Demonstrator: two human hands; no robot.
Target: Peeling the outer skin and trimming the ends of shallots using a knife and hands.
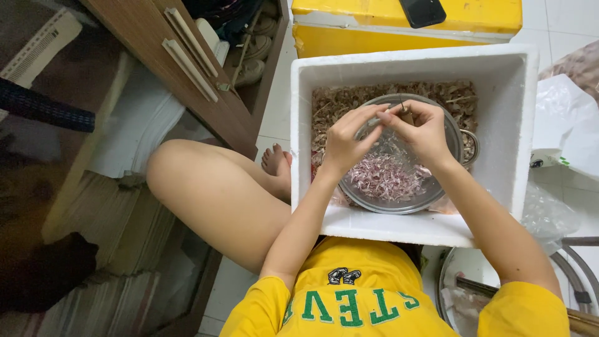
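My left hand (347, 138) and my right hand (423, 128) meet over a round metal bowl (463, 145), fingertips pinched together on a small brownish piece (406, 114). A thin metal blade seems to lie between my left fingers, though it is too small to be sure. The bowl holds a heap of purplish peeled bits (388, 176). It sits inside a white foam box (511, 112) on a layer of dry brown husks (337, 100).
A yellow box (349, 25) with a black phone (422, 11) on it stands beyond the foam box. My bare knee (206, 187) is at the left, beside a wooden cabinet (156, 43). White plastic bags (564, 118) lie at the right, a round metal rack (577, 274) at lower right.
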